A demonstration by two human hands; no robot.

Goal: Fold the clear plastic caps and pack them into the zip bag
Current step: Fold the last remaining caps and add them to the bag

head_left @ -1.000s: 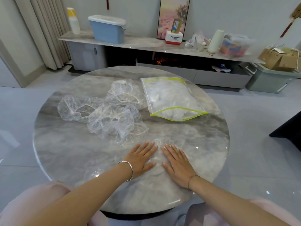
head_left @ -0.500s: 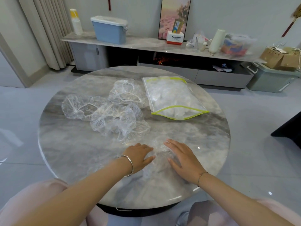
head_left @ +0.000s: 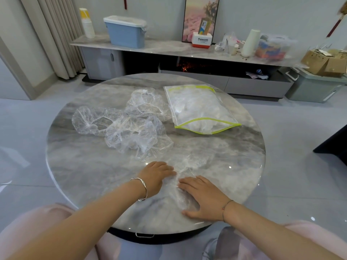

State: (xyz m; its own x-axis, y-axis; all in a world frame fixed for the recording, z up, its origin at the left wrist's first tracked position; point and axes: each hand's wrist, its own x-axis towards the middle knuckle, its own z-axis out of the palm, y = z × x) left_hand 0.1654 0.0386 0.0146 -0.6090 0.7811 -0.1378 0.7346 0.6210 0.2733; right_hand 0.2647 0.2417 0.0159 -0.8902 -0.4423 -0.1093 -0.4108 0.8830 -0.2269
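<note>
On round marble table (head_left: 78, 166), caps (head_left: 131, 136), zip bag (head_left: 199, 107)

Left hand (head_left: 156, 176) curled on clear cap (head_left: 190, 163), right hand (head_left: 203, 198) flat on it.

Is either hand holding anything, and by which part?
Left hand seems to pinch the cap by its left edge; right hand only presses flat on it.

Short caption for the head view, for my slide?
Left hand grips and right hand presses a clear plastic cap on the table, three loose caps and the open zip bag beyond.
</note>
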